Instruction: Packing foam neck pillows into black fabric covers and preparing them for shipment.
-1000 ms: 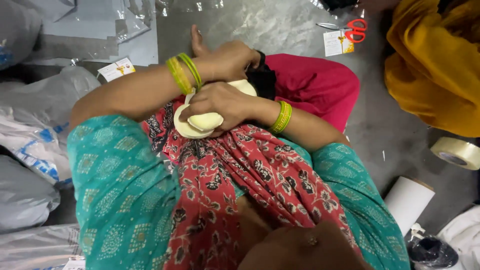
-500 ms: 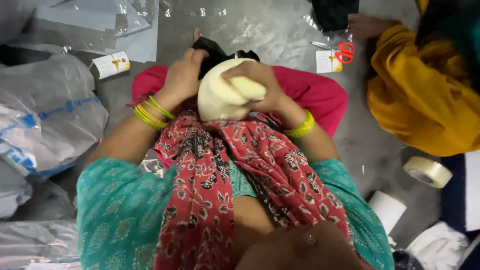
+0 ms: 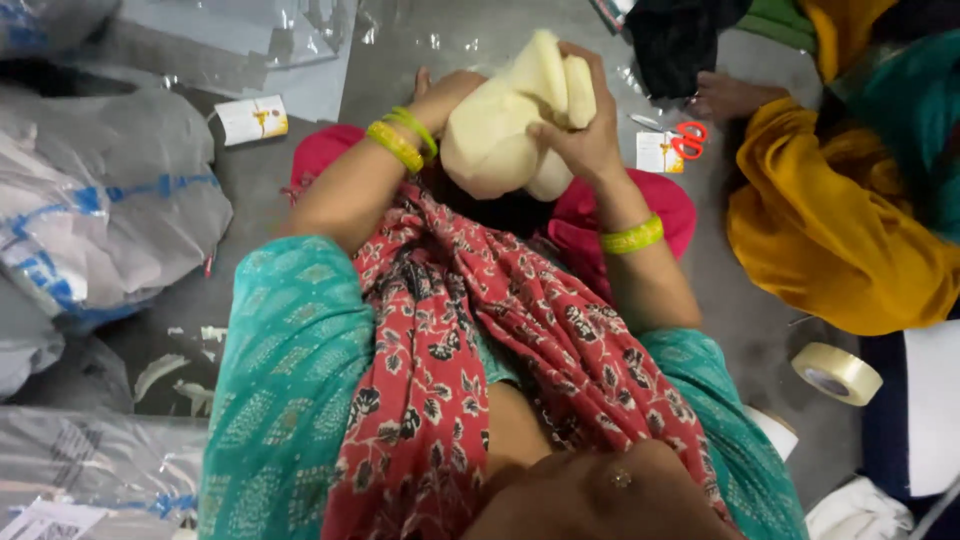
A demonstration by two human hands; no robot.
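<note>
Both hands raised out front, left hand (image 3: 445,100) and right hand (image 3: 580,140) curled closed, forearms angled inward.

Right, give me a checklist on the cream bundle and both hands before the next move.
1. Right hand grips the cream bundle: ok.
2. Left hand on the bundle: ok, its fingers are hidden behind it.
3. Bundle lifted off the lap: ok.
4. Bundle fully folded: cannot tell.
5. Scissors clear of both hands: ok, on the floor to the right.
6. Tape roll within reach: cannot tell.
</note>
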